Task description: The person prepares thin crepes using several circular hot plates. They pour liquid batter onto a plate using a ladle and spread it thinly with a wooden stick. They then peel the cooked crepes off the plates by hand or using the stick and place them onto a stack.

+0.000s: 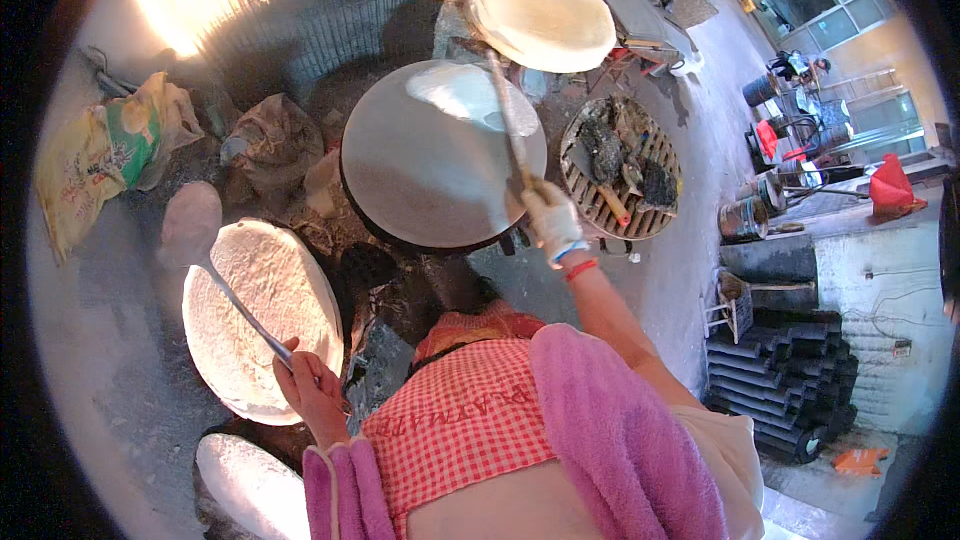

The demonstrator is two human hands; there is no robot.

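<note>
At the round griddle [410, 165], work looked mid-run. Its plate was mostly bare grey, with a bright pale patch [452, 92] toward the far side; batter or glare, could not tell. Right hand [554, 222], in a pale glove, was closed around a long stick [512, 135] angled across the plate's right side, far end up by the edge of the far stack of flatbreads [540, 20]; whether that end touched griddle or stack, could not tell. Left hand [308, 388] was wrapped around the metal handle of a paddle [245, 314], its rounded head blurred out past the upper-left rim of the near-left stack of flatbreads [265, 330]; contact between those two not readable. Done, as judged: both stacks, pale and round, sat off the griddle, one beyond it, one to its lower left. Another pale round piece [250, 485] lay nearer the body, overexposed, so type and count unclear. Not done, as judged: the plate showed no complete browned round, so it was either between rounds or partway through one. Number remaining: no basis for an estimate. Right of the griddle, a slatted round grate [572, 162] held dark lumps [603, 152] and a red-handled scraper [613, 206], neither hand on them. Stacked black cylinders [765, 380], likely fuel, stood well apart to the right.
</note>
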